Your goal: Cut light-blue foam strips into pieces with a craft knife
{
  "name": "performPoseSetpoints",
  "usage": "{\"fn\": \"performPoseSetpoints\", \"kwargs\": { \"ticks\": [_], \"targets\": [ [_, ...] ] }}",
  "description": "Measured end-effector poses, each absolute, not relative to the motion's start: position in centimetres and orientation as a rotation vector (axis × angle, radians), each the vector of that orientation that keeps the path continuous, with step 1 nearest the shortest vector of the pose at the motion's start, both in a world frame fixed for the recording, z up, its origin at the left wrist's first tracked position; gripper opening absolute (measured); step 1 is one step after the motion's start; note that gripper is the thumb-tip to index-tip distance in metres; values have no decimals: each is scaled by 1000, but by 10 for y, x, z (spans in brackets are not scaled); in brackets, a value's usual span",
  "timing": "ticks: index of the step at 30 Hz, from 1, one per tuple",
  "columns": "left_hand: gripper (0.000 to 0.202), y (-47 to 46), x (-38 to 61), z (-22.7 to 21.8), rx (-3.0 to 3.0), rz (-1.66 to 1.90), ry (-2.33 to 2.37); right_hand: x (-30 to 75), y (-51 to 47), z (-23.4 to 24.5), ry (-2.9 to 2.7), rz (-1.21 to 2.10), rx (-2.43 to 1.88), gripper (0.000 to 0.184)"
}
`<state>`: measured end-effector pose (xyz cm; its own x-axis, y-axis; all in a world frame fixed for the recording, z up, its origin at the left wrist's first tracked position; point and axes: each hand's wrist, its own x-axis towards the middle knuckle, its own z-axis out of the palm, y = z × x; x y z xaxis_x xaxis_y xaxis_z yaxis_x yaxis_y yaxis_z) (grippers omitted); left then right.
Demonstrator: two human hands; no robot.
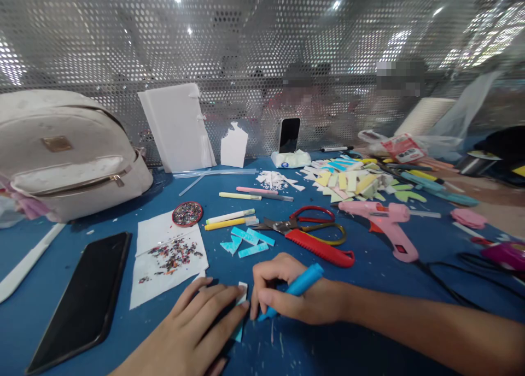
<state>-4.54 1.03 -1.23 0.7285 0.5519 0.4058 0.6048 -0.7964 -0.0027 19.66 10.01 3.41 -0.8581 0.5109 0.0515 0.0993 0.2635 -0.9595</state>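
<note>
My right hand (283, 294) is closed around a blue marker (297, 286), its tip down on the blue table just right of a small white foam piece (241, 297). My left hand (197, 327) lies with its fingers stretched out flat, the fingertips pressing on that piece. A light blue edge shows under the piece. Just beyond my hands lie a few light blue foam strips (246, 240).
Red-handled scissors (307, 223), a red cutter (320, 248), a pink glue gun (381, 223) with its black cord, pastel markers (229, 217), a glitter dish (187, 213), white paper with glitter (164, 256), a black phone (82, 299), a white backpack (61, 152), foam scraps (348, 179). People sit behind the mesh.
</note>
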Motion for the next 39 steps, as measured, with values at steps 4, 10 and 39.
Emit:
{"fn": "performPoseSetpoints", "kwargs": {
  "ticks": [4, 10, 39],
  "targets": [
    [45, 7, -42, -2, -2832, -569, -1022, 198, 101, 33, -2135, 1540, -643, 24],
    [38, 4, -38, 9, -2857, -475, -1077, 194, 102, 29, -2146, 1427, -787, 18],
    [39, 10, -48, -22, -2817, -624, -959, 193, 102, 29, -2308, 1365, -792, 15]
  ]
}}
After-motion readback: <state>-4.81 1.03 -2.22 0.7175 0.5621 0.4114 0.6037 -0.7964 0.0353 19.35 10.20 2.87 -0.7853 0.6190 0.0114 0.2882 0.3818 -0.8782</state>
